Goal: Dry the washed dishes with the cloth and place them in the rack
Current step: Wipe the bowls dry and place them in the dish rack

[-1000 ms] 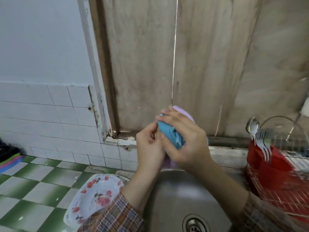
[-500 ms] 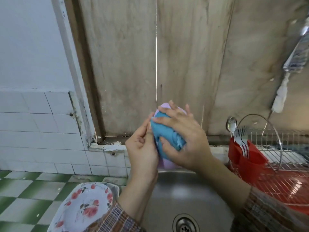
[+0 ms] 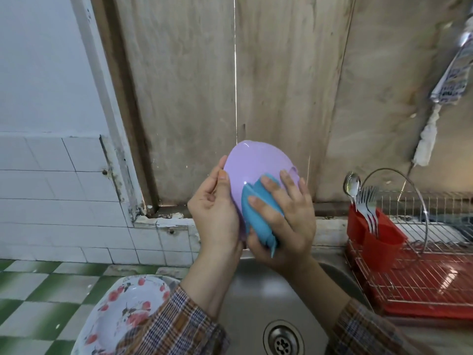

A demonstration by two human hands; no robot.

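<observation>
A lilac plastic bowl is held on edge above the steel sink, its hollow side facing me. My left hand grips its left rim, thumb along the edge. My right hand holds a bunched blue cloth and presses it against the bowl's lower right inside. The wire dish rack with its red tray stands to the right of the sink.
A white plate with red flowers lies on the green-and-white checked counter at lower left, partly under my sleeve. A red cutlery holder with a spoon and forks sits in the rack's left corner. A wooden panel rises behind the sink.
The bowl has turned so that more of its lilac inside shows. My right hand and the cloth have slid down to the lower right of the bowl. The camera has panned right.
</observation>
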